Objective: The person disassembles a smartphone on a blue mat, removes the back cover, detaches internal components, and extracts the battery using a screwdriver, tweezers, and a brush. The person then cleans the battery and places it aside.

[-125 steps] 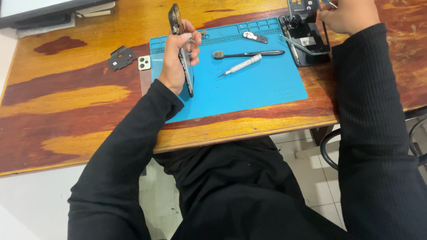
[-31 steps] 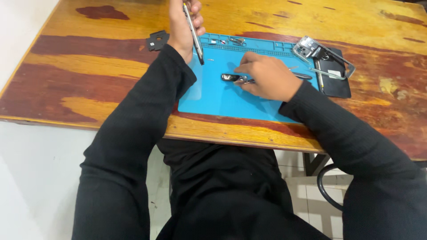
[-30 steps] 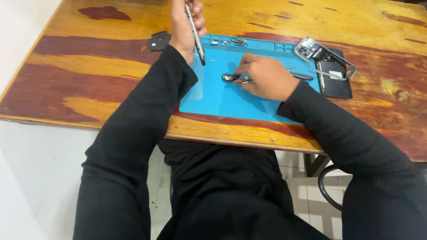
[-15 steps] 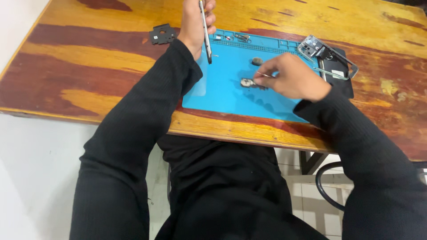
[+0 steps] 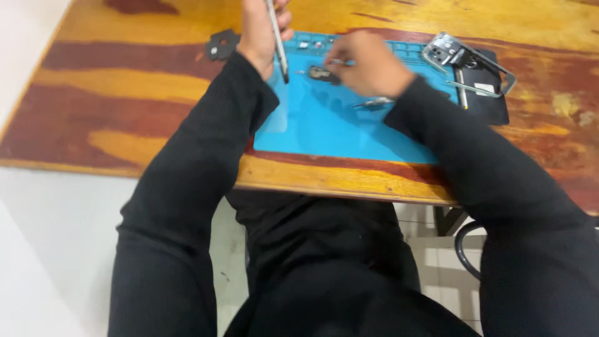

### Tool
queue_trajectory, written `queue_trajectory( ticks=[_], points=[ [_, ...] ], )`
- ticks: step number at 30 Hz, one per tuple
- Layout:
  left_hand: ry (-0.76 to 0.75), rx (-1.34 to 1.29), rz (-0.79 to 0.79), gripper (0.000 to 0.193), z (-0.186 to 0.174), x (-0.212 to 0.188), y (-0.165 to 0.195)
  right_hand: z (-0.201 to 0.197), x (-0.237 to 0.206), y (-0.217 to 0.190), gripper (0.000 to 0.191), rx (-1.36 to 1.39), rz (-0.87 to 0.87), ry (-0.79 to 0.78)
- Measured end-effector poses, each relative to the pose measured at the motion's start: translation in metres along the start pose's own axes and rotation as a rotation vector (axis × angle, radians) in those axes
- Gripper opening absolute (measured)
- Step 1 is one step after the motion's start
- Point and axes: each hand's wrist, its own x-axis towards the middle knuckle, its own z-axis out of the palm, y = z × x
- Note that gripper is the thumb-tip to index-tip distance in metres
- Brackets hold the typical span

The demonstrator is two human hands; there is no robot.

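Note:
My left hand (image 5: 261, 28) grips a thin dark phone (image 5: 278, 47) held on its edge over the far left corner of the blue work mat (image 5: 337, 134). My right hand (image 5: 369, 62) hovers over the far middle of the mat, its fingers pinched on a thin silver tool (image 5: 337, 61) whose tip points left toward the phone. A small dark tool (image 5: 321, 73) lies on the mat just below that tip. Another slim silver tool (image 5: 374, 102) rests on the mat under my right wrist. The picture is blurred.
The mat lies on a wooden table (image 5: 125, 93). A small black part (image 5: 221, 43) sits left of the mat. To the right, a metal phone frame (image 5: 465, 56) rests on a black pad (image 5: 490, 100). Small trays line the mat's far edge.
My right hand came from the table's far right to the mat, closed on a thin tool and lifted it toward the phone. My left hand kept the phone upright.

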Motion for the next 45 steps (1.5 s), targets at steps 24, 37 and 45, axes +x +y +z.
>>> queue_trajectory(
  ticks=[24,37,45],
  points=[
    [0.035,-0.157,0.02,0.047,-0.02,0.001,0.025,-0.046,-0.054,0.022,0.038,-0.425,0.057,-0.227],
    [0.265,-0.19,0.107,0.046,-0.02,0.001,0.082,0.072,0.075,-0.041,0.025,0.323,0.272,-0.045],
    [0.246,-0.168,0.088,0.047,-0.022,-0.001,0.069,0.047,0.056,-0.033,0.028,0.368,0.242,-0.089]
  ],
)
